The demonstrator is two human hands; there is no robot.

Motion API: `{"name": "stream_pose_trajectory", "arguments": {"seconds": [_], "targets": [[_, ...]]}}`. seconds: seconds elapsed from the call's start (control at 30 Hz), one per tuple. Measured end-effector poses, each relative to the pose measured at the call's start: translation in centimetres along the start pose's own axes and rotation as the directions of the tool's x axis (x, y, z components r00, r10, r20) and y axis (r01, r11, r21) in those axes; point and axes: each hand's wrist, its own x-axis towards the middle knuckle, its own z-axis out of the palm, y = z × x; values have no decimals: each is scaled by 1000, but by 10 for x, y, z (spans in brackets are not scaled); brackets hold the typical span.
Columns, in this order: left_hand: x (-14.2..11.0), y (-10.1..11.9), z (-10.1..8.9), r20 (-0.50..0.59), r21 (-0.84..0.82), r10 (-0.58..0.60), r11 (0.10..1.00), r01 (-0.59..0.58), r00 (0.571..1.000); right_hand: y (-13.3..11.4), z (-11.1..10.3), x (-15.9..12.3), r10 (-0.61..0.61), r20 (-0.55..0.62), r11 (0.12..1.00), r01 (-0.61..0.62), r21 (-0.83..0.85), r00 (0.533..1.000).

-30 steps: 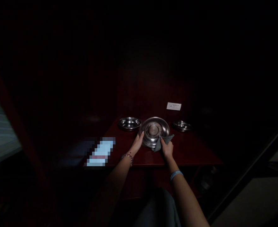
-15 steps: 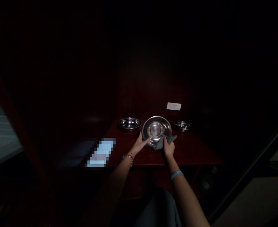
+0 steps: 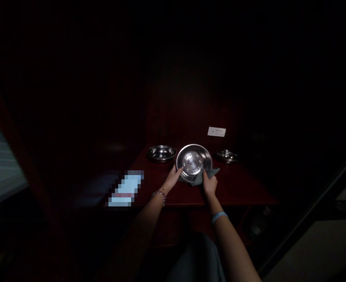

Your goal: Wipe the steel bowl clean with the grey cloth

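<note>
A shiny steel bowl (image 3: pixel 192 162) is held up above the red table, tilted so that its inside faces me. My left hand (image 3: pixel 171 179) grips it at the lower left, thumb over the rim and the other fingers hidden behind. At the lower right, my right hand (image 3: pixel 210 182) is closed on a grey-green cloth (image 3: pixel 198 178), which lies against the bowl's rim. One corner of the cloth sticks out to the right of the hand.
A second steel bowl (image 3: pixel 162 153) rests on the table (image 3: pixel 184 199) behind to the left, and smaller steel bowls (image 3: pixel 227 156), seemingly stacked, sit to the right. A white socket plate (image 3: pixel 216 131) is on the back wall. A blurred bright patch (image 3: pixel 127 190) lies left.
The bowl has turned and shifted slightly left in my hands. My left thumb has slid left, toward the rim. The right hand with the cloth has barely moved.
</note>
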Motion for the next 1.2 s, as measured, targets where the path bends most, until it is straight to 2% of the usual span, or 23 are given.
{"name": "stream_pose_trajectory", "arguments": {"seconds": [0.3, 0.6, 0.73, 0.87, 1.03, 1.2], "targets": [[-3, 12, -6, -54, -55, 29, 998, -32, 998, -4, -2, -3, -4, -28, 1000, 4, 11, 1000], [2, 1, -5, -45, 35, 24, 999, -23, 999, -9, -4, -6, 44, -129, 999, -40, 30, 991], [2, -2, -7, -128, 196, -36, 979, 61, 991, -7, -5, -4, 127, -196, 986, -102, 134, 972], [2, -2, -10, -171, 294, -27, 953, 77, 985, -4, -6, 0, 203, -218, 949, -137, 283, 955], [2, 1, -11, -169, 336, -34, 937, 90, 985, -5, -5, 1, 166, -197, 909, -73, 410, 966], [1, 3, -10, -130, 336, -29, 939, 71, 991, -11, -5, -3, 145, -260, 894, -14, 448, 955]]}}
